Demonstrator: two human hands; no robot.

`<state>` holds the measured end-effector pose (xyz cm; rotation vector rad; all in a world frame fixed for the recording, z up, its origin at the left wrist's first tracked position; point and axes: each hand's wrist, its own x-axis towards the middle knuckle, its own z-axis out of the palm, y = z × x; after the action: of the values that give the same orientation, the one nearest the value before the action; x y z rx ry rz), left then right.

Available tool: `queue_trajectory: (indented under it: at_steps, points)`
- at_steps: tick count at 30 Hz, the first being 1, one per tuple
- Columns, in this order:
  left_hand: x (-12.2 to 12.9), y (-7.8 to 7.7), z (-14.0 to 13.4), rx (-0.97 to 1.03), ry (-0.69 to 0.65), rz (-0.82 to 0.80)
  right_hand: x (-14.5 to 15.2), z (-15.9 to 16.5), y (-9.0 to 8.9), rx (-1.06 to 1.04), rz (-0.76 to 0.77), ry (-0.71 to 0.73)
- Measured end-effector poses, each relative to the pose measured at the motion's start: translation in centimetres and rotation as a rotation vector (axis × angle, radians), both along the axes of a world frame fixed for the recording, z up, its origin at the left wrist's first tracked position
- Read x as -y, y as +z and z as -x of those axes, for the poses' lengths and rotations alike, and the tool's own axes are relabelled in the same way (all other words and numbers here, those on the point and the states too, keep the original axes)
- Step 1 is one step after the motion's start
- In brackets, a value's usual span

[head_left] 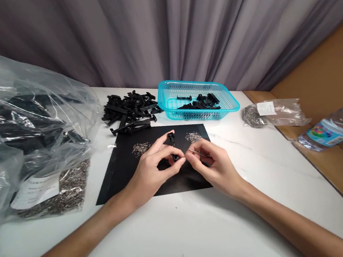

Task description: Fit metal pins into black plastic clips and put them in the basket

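My left hand (150,168) is closed around a small black plastic part (171,138), which stands roughly upright between the fingers. Its middle is partly hidden by them. Close beside it, my right hand (216,162) pinches a thin metal piece (200,153); its exact kind is too small to make out. The fingertips of both hands nearly meet above a black mat (117,176). On the mat lie two piles of tiny metal pieces, a left pile (140,149) behind my left hand and a right pile (193,136) behind my right hand.
Behind the mat are a heap of black plastic parts (129,109) and a blue basket (202,115) holding more. Large clear bags (27,125) and a labelled bag of metal pieces (70,188) fill the left. A smaller bag (254,116) and plastic bottle (331,131) lie right.
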<state>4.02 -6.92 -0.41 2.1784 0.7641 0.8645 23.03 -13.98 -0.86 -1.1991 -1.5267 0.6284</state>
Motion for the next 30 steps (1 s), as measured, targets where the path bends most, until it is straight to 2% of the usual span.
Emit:
queue_trajectory:
  at_steps: [5,9,14,22,26,30]
  points:
    - [-0.2,-0.5,0.0,0.072,-0.069,0.05,-0.5,-0.8,-0.1,0.04,-0.053,-0.051]
    - [0.1,-0.7,0.0,0.058,-0.056,0.115,-1.1,-1.5,-0.4,0.152,-0.146,-0.114]
    - [0.5,-0.1,0.1,-0.113,0.002,-0.002,-1.4,-1.5,-1.2,0.347,-0.273,-0.097]
    - [0.7,0.0,-0.1,-0.113,0.039,-0.181,-1.6,-1.2,-1.7,0.363,-0.268,-0.068]
    - [0.9,0.1,-0.2,-0.129,0.06,-0.202,-1.7,-1.0,-1.8,0.341,-0.28,-0.052]
    - [1.0,0.1,-0.2,-0.119,0.048,-0.155,-1.8,-0.8,-1.8,0.318,-0.267,-0.053]
